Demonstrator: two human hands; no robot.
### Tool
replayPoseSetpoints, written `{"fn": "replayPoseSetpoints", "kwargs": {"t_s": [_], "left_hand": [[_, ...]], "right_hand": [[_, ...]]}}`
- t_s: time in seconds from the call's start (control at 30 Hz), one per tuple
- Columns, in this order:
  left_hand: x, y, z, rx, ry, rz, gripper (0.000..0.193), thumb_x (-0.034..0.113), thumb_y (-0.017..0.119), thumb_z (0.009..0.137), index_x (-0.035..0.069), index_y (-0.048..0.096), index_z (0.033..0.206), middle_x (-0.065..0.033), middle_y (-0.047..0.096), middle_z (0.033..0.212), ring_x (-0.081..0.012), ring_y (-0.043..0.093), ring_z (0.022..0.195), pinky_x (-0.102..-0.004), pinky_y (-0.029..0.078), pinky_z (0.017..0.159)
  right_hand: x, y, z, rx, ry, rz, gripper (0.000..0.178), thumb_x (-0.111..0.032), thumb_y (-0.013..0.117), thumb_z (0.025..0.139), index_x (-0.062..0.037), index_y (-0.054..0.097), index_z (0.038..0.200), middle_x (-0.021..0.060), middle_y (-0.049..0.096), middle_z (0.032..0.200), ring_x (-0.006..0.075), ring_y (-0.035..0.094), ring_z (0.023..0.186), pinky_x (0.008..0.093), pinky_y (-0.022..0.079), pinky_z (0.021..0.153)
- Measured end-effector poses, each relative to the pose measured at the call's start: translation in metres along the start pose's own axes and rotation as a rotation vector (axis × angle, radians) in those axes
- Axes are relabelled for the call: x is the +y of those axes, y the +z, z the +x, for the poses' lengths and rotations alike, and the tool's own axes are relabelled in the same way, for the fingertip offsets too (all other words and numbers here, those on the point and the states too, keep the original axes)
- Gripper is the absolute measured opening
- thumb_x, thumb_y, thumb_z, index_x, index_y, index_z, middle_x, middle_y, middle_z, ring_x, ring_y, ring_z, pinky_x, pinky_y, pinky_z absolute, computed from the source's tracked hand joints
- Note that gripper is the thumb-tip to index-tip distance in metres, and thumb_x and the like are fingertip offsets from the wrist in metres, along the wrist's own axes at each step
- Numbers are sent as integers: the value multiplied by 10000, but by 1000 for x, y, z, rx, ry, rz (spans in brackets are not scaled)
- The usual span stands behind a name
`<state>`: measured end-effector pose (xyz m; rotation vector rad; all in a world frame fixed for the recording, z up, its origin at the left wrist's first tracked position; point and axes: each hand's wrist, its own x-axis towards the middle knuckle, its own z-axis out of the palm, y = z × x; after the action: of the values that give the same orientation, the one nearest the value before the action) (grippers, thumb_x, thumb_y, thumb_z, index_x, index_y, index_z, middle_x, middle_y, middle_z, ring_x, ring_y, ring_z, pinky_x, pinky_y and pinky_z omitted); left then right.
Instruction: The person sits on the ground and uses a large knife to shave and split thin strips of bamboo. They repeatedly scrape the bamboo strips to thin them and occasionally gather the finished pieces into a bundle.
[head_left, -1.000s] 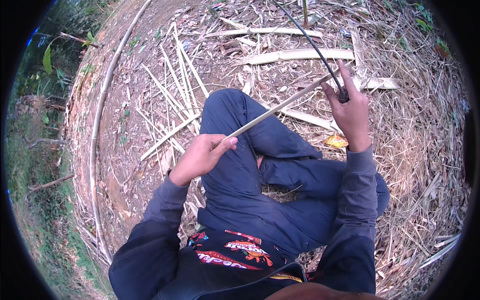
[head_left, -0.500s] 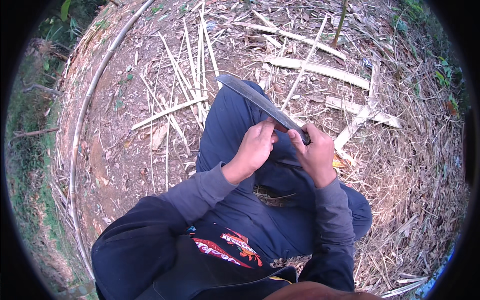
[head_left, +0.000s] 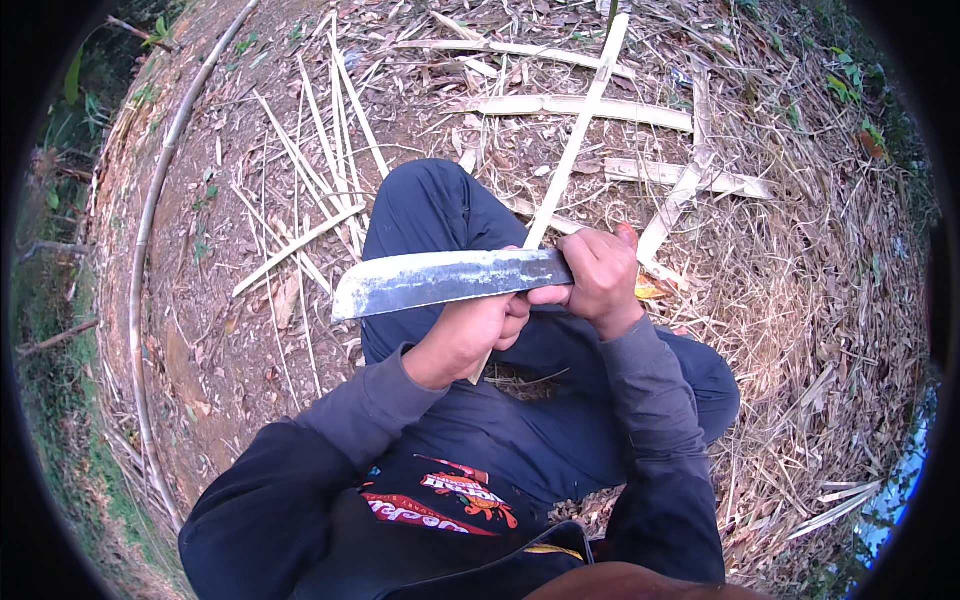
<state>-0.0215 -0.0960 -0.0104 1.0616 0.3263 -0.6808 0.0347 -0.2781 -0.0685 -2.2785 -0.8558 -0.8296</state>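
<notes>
even daylight | soft shadows | sharp centre | fisheye-bent, black rim

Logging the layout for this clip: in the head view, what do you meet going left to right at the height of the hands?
Long thin bamboo pole on the ground → broad knife blade → left hand → right hand on the knife's handle → dry grass litter.

The knife (head_left: 445, 280) is held across the lap, blade to the left. A bamboo strip (head_left: 575, 140) is crossed behind it. Split slats (head_left: 300, 180) are scattered on the ground ahead-left.
</notes>
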Motion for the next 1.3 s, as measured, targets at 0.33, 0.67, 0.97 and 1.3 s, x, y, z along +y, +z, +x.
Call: {"fn": "replayPoseSetpoints", "kwargs": {"t_s": [0.33,0.67,0.97,1.3], "left_hand": [[-1,14,-37,-128,-244,-28,299,409,406,1077,151,419,925,74,276,658,-13,189,480,-201,144,411],[7,3,-57,-145,-280,-20,298,389,395,1082,139,423,924,66,273,644,-27,182,470,-212,151,411],[24,-16,-10,-12,-6,86,312,354,375,1092,88,503,992,51,344,637,-13,250,458,-181,223,414],[5,4,-1,129,157,325,321,381,424,1078,104,467,923,44,367,662,-20,268,468,-196,215,420]], "right_hand": [[99,-20,-19,77,556,-342,524,-577,576,937,-100,574,720,98,605,590,320,591,490,437,430,443],[104,-20,-20,99,620,-376,674,-656,411,980,-41,572,757,104,540,604,268,555,518,394,406,476],[92,-7,-9,507,1178,637,681,-667,352,999,-80,485,680,-4,457,540,82,451,455,251,338,414],[11,2,9,79,27,-125,599,-680,642,772,-92,551,707,47,480,585,213,564,500,359,430,502]]}}
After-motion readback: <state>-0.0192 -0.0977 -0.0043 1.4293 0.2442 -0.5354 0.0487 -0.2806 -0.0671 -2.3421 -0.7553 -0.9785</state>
